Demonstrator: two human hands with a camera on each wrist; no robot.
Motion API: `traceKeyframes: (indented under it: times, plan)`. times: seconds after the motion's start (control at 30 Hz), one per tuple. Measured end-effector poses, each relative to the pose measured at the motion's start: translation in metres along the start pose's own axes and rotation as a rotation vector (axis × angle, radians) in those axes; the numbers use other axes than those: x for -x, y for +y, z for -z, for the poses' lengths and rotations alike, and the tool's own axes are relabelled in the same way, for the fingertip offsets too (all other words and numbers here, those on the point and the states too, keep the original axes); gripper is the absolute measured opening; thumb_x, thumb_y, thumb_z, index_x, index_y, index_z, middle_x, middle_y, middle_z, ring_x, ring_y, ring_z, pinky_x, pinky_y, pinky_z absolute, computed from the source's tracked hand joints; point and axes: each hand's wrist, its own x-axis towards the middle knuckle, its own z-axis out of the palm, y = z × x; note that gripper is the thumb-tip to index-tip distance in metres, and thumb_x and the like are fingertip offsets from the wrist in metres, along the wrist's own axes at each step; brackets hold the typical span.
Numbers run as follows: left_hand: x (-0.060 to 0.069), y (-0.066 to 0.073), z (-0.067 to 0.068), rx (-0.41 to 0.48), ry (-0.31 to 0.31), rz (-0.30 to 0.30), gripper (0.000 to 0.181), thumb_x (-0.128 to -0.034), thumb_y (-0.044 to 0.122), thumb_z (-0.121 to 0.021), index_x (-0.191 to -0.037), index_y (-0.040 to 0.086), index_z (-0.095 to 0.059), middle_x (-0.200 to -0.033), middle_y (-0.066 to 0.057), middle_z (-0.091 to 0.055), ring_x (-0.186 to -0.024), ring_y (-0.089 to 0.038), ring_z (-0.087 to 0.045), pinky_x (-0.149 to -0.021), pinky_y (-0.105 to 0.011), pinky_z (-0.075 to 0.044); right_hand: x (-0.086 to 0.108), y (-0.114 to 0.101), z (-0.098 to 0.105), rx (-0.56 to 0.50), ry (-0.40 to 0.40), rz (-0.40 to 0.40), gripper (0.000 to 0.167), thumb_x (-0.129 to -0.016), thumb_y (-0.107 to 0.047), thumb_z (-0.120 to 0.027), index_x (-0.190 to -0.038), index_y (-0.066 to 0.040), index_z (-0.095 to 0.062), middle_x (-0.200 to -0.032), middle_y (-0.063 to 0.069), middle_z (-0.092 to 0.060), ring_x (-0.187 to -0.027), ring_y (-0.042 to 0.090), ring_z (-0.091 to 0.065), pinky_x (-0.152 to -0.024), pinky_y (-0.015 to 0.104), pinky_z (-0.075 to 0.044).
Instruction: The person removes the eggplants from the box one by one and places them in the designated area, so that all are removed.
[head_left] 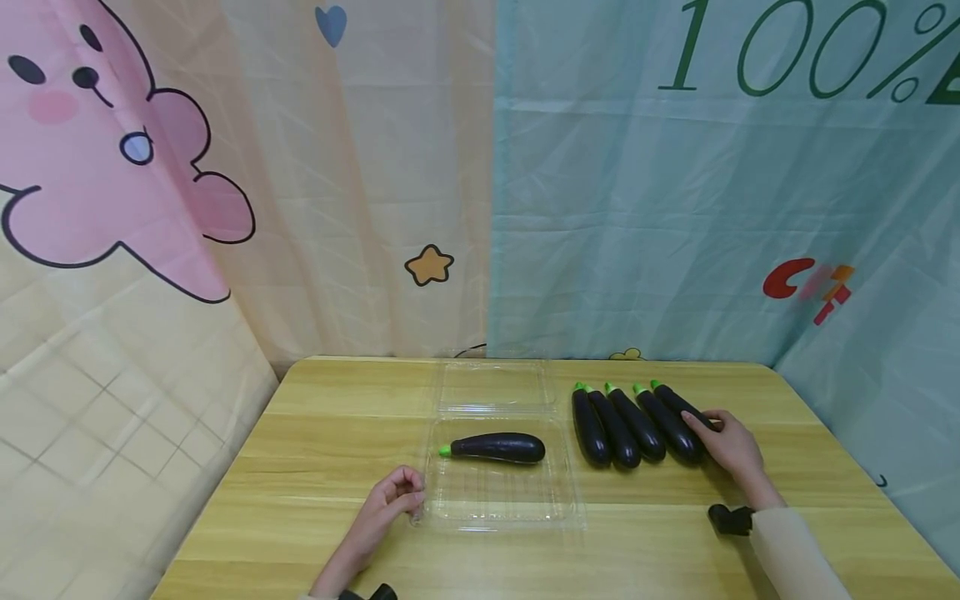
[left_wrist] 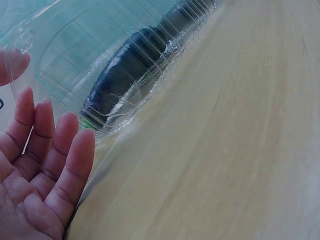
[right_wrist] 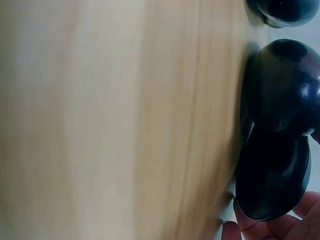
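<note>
A clear plastic clamshell container (head_left: 504,510) lies unfolded on the table, its lid part toward the back. One dark eggplant (head_left: 501,447) with a green tip lies crosswise in its front half. My left hand (head_left: 382,508) pinches the container's left rim near the front corner; in the left wrist view the thumb (left_wrist: 14,66) is on one side of the rim, the other fingers opposite. To the right, my right hand (head_left: 731,450) grips the lower end of the rightmost eggplant (head_left: 678,403), whose round end (right_wrist: 272,175) shows beside the fingers in the right wrist view.
Several more eggplants (head_left: 633,423) lie side by side just right of the container, green tips toward the back. The wooden table (head_left: 300,467) ends at printed curtains (head_left: 637,208) behind and at both sides. A dark wrist strap (head_left: 731,520) sits at the right sleeve.
</note>
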Motion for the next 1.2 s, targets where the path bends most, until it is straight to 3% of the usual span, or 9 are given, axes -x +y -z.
traceKeyframes:
  times: [0.43, 0.7, 0.87, 1.0, 1.2]
  plan:
    - [0.000, 0.001, 0.000, 0.006, 0.002, -0.003, 0.023, -0.0923, 0.003, -0.053, -0.100, -0.016, -0.042, -0.087, -0.005, -0.050, -0.074, -0.010, -0.051, -0.068, -0.023, -0.046, 0.001, -0.001, 0.000, -0.030, 0.064, 0.049, 0.070, -0.095, -0.046, -0.048, -0.127, 0.015, -0.042, -0.118, 0.039, -0.048, -0.107, 0.051, -0.047, -0.088, 0.057, -0.038]
    - [0.000, -0.001, 0.000, 0.006, 0.011, -0.002, 0.018, -0.0919, 0.003, -0.053, -0.100, -0.011, -0.045, -0.089, -0.005, -0.051, -0.076, -0.011, -0.051, -0.069, -0.024, -0.046, 0.004, -0.008, -0.001, -0.086, 0.251, 0.108, 0.052, -0.095, -0.034, -0.055, -0.120, 0.012, -0.053, -0.110, 0.033, -0.056, -0.093, 0.045, -0.055, -0.079, 0.053, -0.042]
    - [0.000, -0.001, 0.000, 0.008, 0.011, 0.001, 0.018, -0.0920, 0.003, -0.053, -0.100, -0.011, -0.045, -0.088, -0.005, -0.051, -0.076, -0.011, -0.051, -0.069, -0.024, -0.047, 0.003, -0.018, -0.001, -0.114, 0.364, 0.144, 0.039, -0.093, -0.025, -0.059, -0.113, 0.009, -0.059, -0.105, 0.029, -0.060, -0.089, 0.040, -0.054, -0.073, 0.043, -0.041]
    - [0.001, 0.000, 0.000, 0.004, 0.006, 0.005, 0.022, -0.0920, 0.003, -0.053, -0.101, -0.015, -0.043, -0.088, -0.005, -0.050, -0.076, -0.011, -0.051, -0.070, -0.024, -0.046, 0.003, -0.027, -0.001, -0.119, 0.426, 0.186, 0.033, -0.092, -0.021, -0.060, -0.108, 0.007, -0.063, -0.100, 0.025, -0.063, -0.081, 0.029, -0.056, -0.068, 0.030, -0.040]
    - [0.000, 0.000, 0.000, -0.005, 0.003, -0.005, 0.023, -0.0918, 0.002, -0.053, -0.101, -0.017, -0.042, -0.088, -0.006, -0.050, -0.076, -0.010, -0.051, -0.070, -0.024, -0.047, 0.004, -0.043, -0.001, -0.176, 0.460, 0.233, 0.029, -0.092, -0.020, -0.061, -0.107, 0.004, -0.066, -0.097, 0.019, -0.065, -0.072, -0.004, -0.047, -0.062, 0.015, -0.039]
